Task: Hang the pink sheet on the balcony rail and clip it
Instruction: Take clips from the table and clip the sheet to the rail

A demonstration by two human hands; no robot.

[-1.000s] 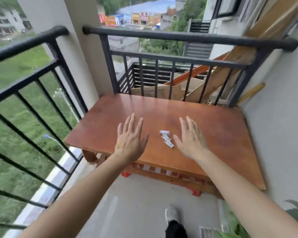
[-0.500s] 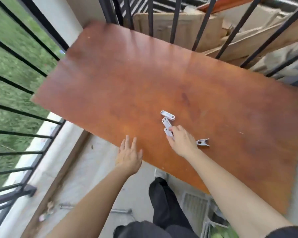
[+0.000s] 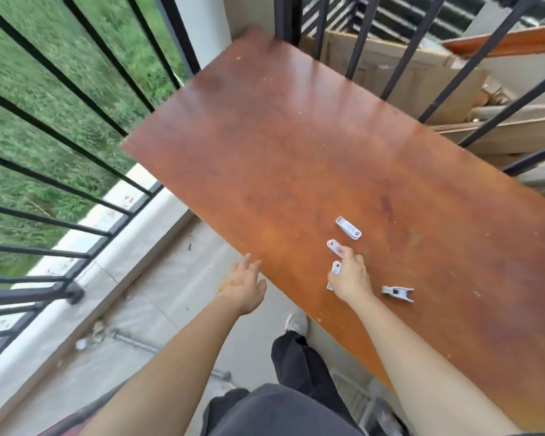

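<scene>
Green grass [image 3: 13, 58] lies far below, seen through the black rail [image 3: 29, 295]. The rail runs along the left side and the far end of the balcony. A big brown table [image 3: 296, 136] stands against the far bars, with its left end near the side bars. Past the far bars there are boards [image 3: 422, 73] in a pile. The grey floor [image 3: 158, 297] shows between the table and the side rail. The person's legs are in dark trousers [image 3: 296, 372], and one pale shoe [image 3: 296, 322] pokes out by the near edge of the table.

The left hand [image 3: 241, 286] is loose, with its fingers apart, and holds nothing. It hangs over the floor, and its fingertips are just beside the table edge.

The right hand [image 3: 350, 275] is down on the table. Its thumb lies across the near clip [image 3: 336, 267] and its fingers curl over it. One fingertip touches the mid clip [image 3: 334, 247].

The far clip [image 3: 348, 228] lies a bit beyond that. The side clip [image 3: 397, 292] lies near the right wrist. All four clips are white and sit close to the table's near edge.
</scene>
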